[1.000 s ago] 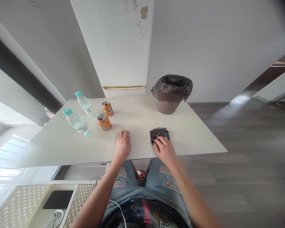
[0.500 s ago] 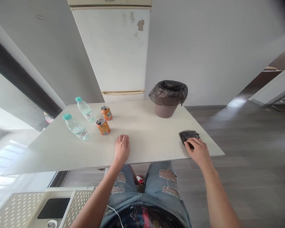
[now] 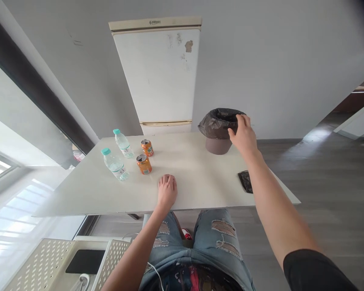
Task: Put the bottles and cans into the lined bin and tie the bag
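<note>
At the right rim of a brown bin (image 3: 219, 146) lined with a black bag (image 3: 214, 125) is my right hand (image 3: 244, 135), thumb and fingers apart; whether it touches the bag is unclear. My left hand (image 3: 167, 190) rests on the white table (image 3: 197, 178) with its fingers curled together and nothing visible in them. Two orange cans, one behind (image 3: 147, 148) and one nearer (image 3: 144, 164), stand beyond it to the left. A folded black plastic bag (image 3: 245, 181) lies near the right edge, partly hidden by my right forearm.
Two clear bottles with teal caps, one behind (image 3: 124, 144) and one nearer (image 3: 115, 165), stand left of the cans. A white fridge (image 3: 164, 76) is behind the table. A perforated cream rack (image 3: 42, 262) sits at the lower left.
My right hand has left the folded black bag and moved up and forward to the bin's rim. The view has shifted, while my left hand stays on the table.
</note>
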Tool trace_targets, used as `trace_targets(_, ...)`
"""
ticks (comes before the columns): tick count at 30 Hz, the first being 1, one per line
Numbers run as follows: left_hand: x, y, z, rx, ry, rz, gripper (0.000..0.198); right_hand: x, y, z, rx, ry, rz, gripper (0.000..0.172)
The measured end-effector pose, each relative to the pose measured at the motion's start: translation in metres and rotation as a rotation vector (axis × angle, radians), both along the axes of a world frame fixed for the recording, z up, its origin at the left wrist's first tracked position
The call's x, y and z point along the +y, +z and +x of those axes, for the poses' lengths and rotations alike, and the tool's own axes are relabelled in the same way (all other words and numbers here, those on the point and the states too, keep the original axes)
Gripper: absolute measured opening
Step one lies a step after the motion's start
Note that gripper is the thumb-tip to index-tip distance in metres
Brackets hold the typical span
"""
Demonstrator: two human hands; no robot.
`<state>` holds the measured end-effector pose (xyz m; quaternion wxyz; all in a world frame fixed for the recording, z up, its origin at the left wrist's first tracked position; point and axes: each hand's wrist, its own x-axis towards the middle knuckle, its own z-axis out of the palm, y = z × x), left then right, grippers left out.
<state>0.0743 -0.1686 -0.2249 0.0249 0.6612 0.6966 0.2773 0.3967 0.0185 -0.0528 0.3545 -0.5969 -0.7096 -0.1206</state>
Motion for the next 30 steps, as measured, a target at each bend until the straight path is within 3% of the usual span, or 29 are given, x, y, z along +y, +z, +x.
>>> trace_targets(4, 0.000, 0.000, 0.001, 0.002, 0.018, -0.003, 0.023, 0.031, 0.009, -0.003, -0.086, -0.075, -0.164, 0.032)
trace_targets(8, 0.001, -0.005, 0.000, 0.001, 0.012, 0.033, 0.024, 0.027, 0.012, -0.011, -0.133, 0.022, -0.100, 0.018)
trace_targets(14, 0.001, -0.007, -0.001, 0.002, 0.013, 0.024, 0.024, -0.036, 0.000, -0.044, -0.055, 0.169, 0.048, 0.009)
trace_targets(21, 0.001, -0.004, 0.000, 0.026, 0.019, 0.013, 0.020, -0.115, -0.014, -0.097, 0.087, 0.378, 0.110, 0.018)
trace_targets(25, 0.000, -0.002, 0.000, 0.026, 0.022, 0.003, 0.020, -0.136, -0.017, -0.118, 0.119, 0.482, 0.120, 0.024)
trace_targets(30, 0.000, -0.001, 0.000, 0.022, 0.022, -0.001, 0.021, -0.142, -0.021, -0.125, 0.197, 0.558, 0.145, 0.037)
